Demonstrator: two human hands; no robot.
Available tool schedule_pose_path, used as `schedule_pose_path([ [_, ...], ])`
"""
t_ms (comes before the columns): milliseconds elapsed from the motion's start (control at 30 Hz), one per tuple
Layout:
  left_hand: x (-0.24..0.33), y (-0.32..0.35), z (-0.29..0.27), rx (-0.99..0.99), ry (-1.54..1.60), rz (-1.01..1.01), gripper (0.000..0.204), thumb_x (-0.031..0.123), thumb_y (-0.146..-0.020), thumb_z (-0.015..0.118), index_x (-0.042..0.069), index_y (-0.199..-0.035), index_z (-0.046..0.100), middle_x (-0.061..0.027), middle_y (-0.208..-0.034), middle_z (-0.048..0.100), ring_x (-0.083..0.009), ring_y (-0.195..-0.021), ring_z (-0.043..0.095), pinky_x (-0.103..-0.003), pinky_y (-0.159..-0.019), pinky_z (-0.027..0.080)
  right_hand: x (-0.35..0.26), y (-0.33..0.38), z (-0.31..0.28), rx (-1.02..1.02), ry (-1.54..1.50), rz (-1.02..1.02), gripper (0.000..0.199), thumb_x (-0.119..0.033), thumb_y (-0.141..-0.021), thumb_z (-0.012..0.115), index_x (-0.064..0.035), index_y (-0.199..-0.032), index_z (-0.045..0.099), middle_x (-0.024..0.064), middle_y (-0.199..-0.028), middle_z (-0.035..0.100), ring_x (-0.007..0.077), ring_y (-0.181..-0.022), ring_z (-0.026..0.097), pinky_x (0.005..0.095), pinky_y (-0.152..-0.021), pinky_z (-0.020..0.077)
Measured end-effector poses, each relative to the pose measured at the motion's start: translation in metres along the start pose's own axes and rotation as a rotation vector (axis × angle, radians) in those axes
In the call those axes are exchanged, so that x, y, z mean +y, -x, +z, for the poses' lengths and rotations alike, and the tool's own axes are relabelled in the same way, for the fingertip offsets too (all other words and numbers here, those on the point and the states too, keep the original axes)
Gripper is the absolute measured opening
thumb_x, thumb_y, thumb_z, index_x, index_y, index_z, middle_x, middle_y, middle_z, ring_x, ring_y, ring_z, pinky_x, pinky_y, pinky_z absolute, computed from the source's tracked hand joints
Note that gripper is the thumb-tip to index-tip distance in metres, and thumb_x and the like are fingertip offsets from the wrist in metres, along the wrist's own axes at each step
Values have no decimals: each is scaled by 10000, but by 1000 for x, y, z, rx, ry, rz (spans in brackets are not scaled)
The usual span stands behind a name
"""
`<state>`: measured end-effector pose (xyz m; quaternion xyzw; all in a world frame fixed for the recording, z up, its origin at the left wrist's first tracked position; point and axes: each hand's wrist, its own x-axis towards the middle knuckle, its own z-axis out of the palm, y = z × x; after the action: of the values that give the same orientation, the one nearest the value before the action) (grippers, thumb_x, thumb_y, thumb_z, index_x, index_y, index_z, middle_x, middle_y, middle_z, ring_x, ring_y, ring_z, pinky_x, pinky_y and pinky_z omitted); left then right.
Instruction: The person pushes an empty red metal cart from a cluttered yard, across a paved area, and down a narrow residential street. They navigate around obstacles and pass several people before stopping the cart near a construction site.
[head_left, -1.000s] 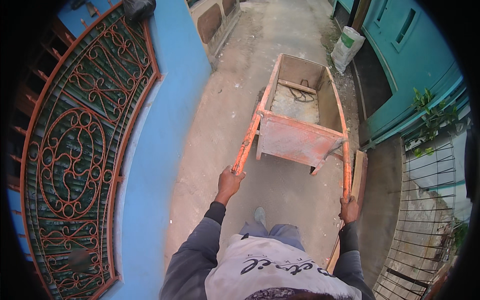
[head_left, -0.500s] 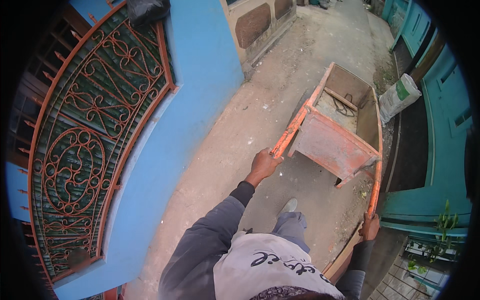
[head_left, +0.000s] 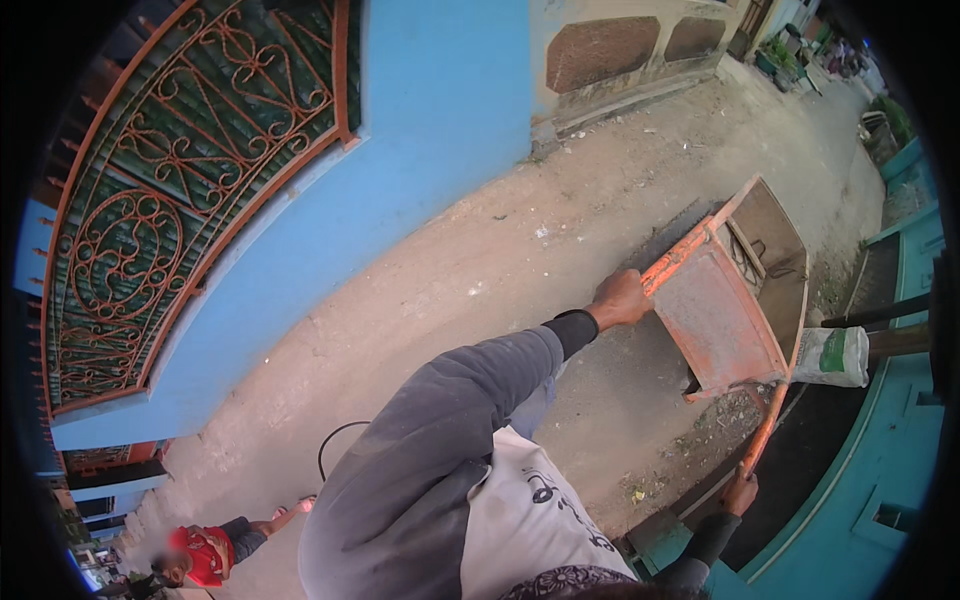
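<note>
With the middle of the view taken as the dial's centre, an orange box-shaped handcart is seen at 3 o'clock on the lane. Its left handle is clamped in the left hand, also at 3 o'clock but nearer the centre; its right handle is clamped in the right hand at 4 o'clock. A wooden slat is seen inside the box. A white-and-green sack is placed farther out at 3 o'clock; whether it is touched by the cart cannot be told. The step in hand is judged to be steering by both handles. Firm, even grips and clearance from the sack seem to be called for by the next move.
</note>
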<state>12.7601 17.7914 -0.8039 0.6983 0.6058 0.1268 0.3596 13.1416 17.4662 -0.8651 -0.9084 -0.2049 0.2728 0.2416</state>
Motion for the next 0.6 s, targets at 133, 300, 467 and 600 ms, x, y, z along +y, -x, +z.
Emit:
schedule_pose_path([
  [133,41,-121,24,-60,-49,11,494,345,-826,813,-60,-1056,648,-262,-973,715,-417,-934,714,-497,-803,549,-30,-125,16,115,-29,-21,442,-377,-931,710,41,-1075,683,198,-844,708,301,-686,732,419,-617,534],
  [300,94,-242,49,-125,-122,-30,549,324,-817,816,-53,-1163,616,-277,-1023,717,-433,-990,708,-497,-859,549,-121,-217,10,147,36,155,510,-400,-928,692,28,-1200,642,279,-973,724,430,-948,722,505,-847,556],
  [467,133,-376,78,-74,-136,44,545,309,-810,812,-64,-1155,616,-280,-1023,718,-437,-994,708,-498,-861,550,-159,-342,27,228,183,143,535,-412,-936,677,7,-1263,621,309,-1056,707,475,-1025,684,551,-889,525],
  [600,153,-503,98,-125,-90,0,515,305,-795,814,-61,-1113,638,-270,-965,721,-423,-929,716,-483,-816,554,-202,-432,37,216,153,176,527,-404,-933,676,4,-1257,595,313,-1053,702,481,-1005,686,555,-881,523],
])
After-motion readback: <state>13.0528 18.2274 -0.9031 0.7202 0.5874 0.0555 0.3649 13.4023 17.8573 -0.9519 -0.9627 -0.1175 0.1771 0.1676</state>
